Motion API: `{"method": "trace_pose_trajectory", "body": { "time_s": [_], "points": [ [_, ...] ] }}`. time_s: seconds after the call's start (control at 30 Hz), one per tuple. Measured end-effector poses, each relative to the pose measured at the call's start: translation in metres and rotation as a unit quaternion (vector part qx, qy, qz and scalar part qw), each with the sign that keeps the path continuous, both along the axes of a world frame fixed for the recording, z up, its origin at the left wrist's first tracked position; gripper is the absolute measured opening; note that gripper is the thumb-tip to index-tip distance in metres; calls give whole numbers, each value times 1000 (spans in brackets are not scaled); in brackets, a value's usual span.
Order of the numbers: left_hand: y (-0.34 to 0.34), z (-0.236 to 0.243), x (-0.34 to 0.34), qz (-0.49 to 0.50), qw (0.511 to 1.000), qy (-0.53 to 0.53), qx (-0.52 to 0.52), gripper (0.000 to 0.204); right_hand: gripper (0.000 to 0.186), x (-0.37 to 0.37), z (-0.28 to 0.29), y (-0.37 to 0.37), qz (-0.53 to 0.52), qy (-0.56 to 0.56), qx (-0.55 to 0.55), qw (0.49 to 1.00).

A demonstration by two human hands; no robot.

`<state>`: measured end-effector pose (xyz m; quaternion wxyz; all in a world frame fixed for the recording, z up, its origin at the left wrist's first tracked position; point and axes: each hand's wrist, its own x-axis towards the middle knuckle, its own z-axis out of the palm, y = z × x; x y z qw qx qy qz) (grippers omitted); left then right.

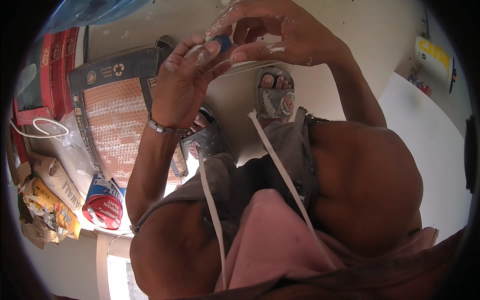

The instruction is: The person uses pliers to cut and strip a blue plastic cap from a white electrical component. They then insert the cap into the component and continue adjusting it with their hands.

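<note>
Both hands are raised close to the camera, meeting over a clear plastic bottle [240, 67] with a small blue cap [222, 42]. My left hand [182, 82], with a metal bracelet on its wrist, pinches the blue cap between thumb and fingers. My right hand [272, 32], smeared with white paste, grips the bottle's neck and top from above. Most of the bottle is hidden behind the fingers. Below the hands my feet in sandals [275, 97] stand on a pale floor.
A flat cardboard box with bubble wrap [117, 112] lies at the left. Paper sacks [52, 192] and a red paint tin lid [104, 210] sit at the lower left. A white and yellow container [434, 60] is at the upper right, beside a white board [425, 130].
</note>
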<state>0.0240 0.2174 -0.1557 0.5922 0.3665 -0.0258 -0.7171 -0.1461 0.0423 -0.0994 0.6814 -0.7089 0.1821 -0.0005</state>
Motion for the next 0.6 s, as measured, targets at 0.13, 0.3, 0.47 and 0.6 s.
{"method": "trace_pose_trajectory", "body": {
  "time_s": [0.13, 0.3, 0.47, 0.6],
  "points": [
    [-35, 1, -31, -10, 999, 46, 19, 24, 36, -27, -22, -3, -132, 35, 24, 990],
    [-31, -17, -36, -163, 898, -409, 15, 16, 28, -82, -40, -1, -272, 80, -22, 959],
    [29, -47, -17, -239, 615, -750, -54, 35, 44, -181, -99, 1, -341, 357, -64, 867],
    [48, -61, -33, -259, 487, -827, -109, 46, 45, -187, -115, 45, -424, 293, 86, 853]
  ]
}}
